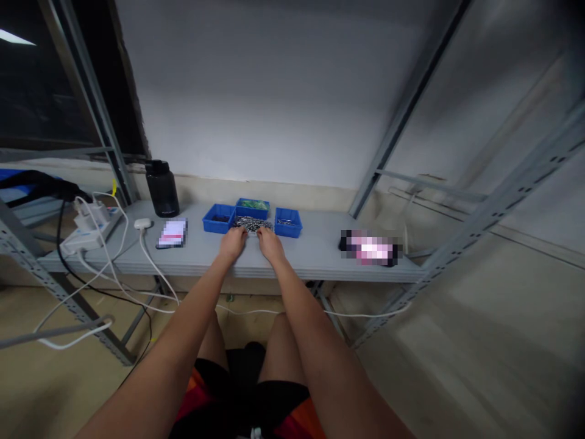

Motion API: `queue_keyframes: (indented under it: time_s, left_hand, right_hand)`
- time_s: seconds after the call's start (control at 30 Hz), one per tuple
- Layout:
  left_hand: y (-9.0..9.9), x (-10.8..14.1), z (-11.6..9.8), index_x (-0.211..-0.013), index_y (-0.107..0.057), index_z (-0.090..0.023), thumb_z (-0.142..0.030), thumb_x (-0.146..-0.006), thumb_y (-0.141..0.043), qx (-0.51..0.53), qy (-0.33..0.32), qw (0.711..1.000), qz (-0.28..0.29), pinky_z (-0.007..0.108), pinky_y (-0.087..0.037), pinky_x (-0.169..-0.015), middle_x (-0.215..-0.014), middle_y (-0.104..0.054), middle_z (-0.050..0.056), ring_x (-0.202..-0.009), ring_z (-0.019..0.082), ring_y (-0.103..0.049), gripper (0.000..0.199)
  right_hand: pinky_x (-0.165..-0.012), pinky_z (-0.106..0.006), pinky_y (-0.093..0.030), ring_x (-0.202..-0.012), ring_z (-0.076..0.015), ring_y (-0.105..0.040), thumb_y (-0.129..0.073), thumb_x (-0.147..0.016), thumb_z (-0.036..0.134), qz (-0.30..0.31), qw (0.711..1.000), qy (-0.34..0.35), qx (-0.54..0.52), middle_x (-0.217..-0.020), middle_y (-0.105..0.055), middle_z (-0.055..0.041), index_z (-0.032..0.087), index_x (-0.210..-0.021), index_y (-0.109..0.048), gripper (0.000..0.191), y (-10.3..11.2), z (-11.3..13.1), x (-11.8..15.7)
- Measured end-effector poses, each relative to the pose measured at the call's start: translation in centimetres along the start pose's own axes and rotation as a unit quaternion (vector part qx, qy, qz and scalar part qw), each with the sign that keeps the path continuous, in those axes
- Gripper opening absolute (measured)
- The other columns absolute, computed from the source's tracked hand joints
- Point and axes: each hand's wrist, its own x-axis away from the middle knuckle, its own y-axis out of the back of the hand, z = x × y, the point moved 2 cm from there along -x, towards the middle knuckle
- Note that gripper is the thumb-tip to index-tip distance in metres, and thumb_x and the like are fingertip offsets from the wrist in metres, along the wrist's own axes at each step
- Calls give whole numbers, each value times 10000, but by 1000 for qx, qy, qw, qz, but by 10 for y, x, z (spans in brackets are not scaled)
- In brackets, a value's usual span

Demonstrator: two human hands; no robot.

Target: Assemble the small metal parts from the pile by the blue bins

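Metal pile [253,224], hands [233,241] [270,242] at near side, shelf edge [329,273]

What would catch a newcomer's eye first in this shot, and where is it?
Probably the two hands, left and right, meeting at a heap of shiny metal pieces mid-shelf, with three blue trays around its sides and back. Next, perhaps, the glowing, pixelated screen towards the shelf's right end. The tall black bottle also stands out against the pale wall, on the left.
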Motion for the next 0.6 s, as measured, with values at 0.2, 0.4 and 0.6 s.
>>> queue_keyframes:
  time_s: [0.2,0.4,0.6]
  left_hand:
    - [-2,-1,2,-1040,-655,-153,-195,-976,-411,0,-5,1000,-4,331,-481,-891,-1123,-705,159,-1066,250,-645,256]
    - [-4,-2,4,-1046,-651,-157,-193,-975,-409,4,3,1000,0,329,-479,-888,-1117,-701,165,-1069,246,-641,254]
    - [-2,-2,3,-1037,-650,-156,-190,-976,-411,2,7,1000,-2,307,-472,-877,-1117,-703,155,-1066,238,-643,249]
  right_hand:
    - [-891,-294,-445,-1042,-201,-609,-341,-991,172,0,1000,-1,-2,-1147,-669,-113,179,-1163,-625,332,1,1,0]
    - [-912,-292,-445,-1078,-205,-609,-350,-1003,203,-8,1000,13,-6,-1187,-662,-115,166,-1184,-619,326,3,2,2]
    - [-914,-291,-448,-1066,-200,-612,-376,-995,201,-2,1000,2,-8,-1185,-663,-112,173,-1174,-627,310,4,3,3]
